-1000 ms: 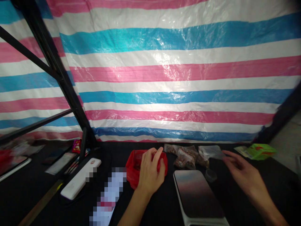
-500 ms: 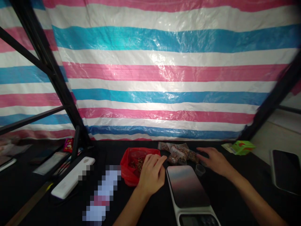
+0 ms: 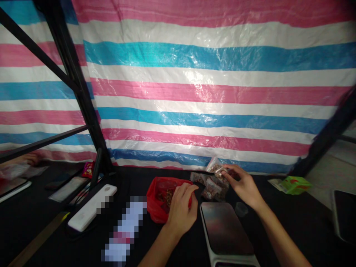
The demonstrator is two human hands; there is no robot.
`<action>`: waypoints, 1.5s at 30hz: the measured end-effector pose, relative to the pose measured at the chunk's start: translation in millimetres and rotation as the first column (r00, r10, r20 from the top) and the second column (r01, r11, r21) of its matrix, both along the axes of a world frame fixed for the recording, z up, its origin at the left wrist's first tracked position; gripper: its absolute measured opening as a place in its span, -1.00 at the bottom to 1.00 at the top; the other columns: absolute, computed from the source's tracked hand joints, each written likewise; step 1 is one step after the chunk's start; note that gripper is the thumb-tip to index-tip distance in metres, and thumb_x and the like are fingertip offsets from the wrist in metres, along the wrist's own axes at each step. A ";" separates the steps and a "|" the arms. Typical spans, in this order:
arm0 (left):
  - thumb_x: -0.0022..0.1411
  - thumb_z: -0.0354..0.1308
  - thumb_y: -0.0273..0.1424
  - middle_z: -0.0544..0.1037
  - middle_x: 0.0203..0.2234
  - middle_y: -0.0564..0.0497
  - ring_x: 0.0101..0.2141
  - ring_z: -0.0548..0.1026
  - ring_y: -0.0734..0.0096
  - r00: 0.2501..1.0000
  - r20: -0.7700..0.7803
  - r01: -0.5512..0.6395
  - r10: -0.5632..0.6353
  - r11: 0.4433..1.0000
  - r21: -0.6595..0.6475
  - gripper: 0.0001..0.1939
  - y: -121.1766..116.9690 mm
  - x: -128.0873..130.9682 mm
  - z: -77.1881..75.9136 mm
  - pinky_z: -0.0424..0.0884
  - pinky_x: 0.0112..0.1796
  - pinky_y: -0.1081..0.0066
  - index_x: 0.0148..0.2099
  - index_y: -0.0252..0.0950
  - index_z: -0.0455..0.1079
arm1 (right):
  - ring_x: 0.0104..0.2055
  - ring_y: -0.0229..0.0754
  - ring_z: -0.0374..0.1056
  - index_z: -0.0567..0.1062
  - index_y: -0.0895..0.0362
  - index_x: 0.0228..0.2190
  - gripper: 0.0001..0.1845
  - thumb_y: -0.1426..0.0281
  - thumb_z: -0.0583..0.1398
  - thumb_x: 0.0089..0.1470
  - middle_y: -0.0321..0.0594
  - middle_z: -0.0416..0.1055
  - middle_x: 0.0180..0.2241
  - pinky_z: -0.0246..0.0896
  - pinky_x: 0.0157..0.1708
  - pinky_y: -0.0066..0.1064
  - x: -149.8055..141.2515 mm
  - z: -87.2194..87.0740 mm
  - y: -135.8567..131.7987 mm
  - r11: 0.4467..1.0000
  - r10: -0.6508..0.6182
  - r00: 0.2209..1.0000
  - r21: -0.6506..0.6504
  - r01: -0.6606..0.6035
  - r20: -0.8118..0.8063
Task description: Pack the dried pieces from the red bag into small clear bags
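My right hand (image 3: 247, 189) is pinching a small clear plastic bag of brown bits (image 3: 215, 167), lifted above several similar small bags (image 3: 213, 188) lying in a pile. At the right side of an open red plastic bag (image 3: 155, 213), my left hand (image 3: 182, 205) has its fingers curled over the rim; red plastic shows between thumb and fingers. Loose brown dried pieces (image 3: 168, 198) lie inside that red bag. Between my forearms is a flat scale (image 3: 226, 230) with a dark shiny plate. A small clear cup (image 3: 241, 209) stands beside it, near my right wrist.
On the left are a white power bank (image 3: 93, 207), a blurred-out screen (image 3: 122, 230) and a metal ruler-like strip (image 3: 41, 237). A green box (image 3: 296, 184) and a dark phone (image 3: 345, 215) lie rightward. Another person's hand (image 3: 32, 159) shows at far left. Striped sheeting (image 3: 205, 89) hangs behind.
My right hand has moved left from beside the pile and lifted one small bag from it. My left hand stays at the red bag. The whole view has shifted slightly.
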State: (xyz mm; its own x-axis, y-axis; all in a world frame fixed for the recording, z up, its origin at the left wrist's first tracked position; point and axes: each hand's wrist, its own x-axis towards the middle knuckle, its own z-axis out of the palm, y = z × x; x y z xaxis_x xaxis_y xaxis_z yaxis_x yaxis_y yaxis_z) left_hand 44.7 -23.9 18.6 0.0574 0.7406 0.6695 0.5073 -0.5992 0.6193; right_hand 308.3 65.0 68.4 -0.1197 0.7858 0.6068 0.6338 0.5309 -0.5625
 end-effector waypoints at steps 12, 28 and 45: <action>0.28 0.29 0.03 0.44 -0.55 0.09 -0.53 0.31 0.53 0.679 0.723 0.478 -0.125 0.823 -0.306 -0.53 13.5 4.3 5.1 0.19 -0.45 0.49 -0.30 -0.32 0.49 | 0.04 -0.06 0.48 0.59 -0.08 0.08 -0.68 0.31 0.13 0.42 -0.14 0.56 -0.02 0.40 0.05 -0.24 -45.4 -9.7 -31.4 0.907 0.420 0.904 -0.040 -0.418 0.075; 0.23 0.42 -0.11 0.56 -0.47 0.04 -0.50 0.46 0.55 0.519 0.834 0.680 -0.187 0.681 -0.271 -0.62 14.2 6.4 -1.7 0.36 -0.37 0.49 -0.25 -0.35 0.51 | -0.25 -0.12 0.43 0.52 0.03 -0.30 -0.85 0.31 0.19 0.33 -0.24 0.47 -0.33 0.34 -0.20 -0.30 -78.1 -2.6 -63.9 0.932 0.356 0.930 -0.111 -0.345 0.094; 0.45 0.06 -0.06 0.29 -0.48 0.13 -0.44 0.24 0.49 0.799 0.545 0.507 -0.255 0.773 -0.381 -0.59 2.3 15.2 -2.5 0.20 -0.36 0.46 -0.33 -0.25 0.23 | -0.43 -0.18 0.31 0.33 0.04 -0.49 -0.81 0.53 0.16 0.09 -0.35 0.38 -0.50 0.10 -0.37 -0.35 -85.7 -9.4 -66.1 0.963 0.270 0.908 -0.094 -0.254 0.319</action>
State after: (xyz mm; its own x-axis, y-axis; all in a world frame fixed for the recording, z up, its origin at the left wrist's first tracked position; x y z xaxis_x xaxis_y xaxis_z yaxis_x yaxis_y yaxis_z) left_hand 59.8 -21.6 16.1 0.2040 0.9468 0.2488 -0.0996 -0.2328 0.9674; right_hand 222.6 -1.1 59.0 -0.5099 0.7267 0.4603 0.6281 0.6801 -0.3780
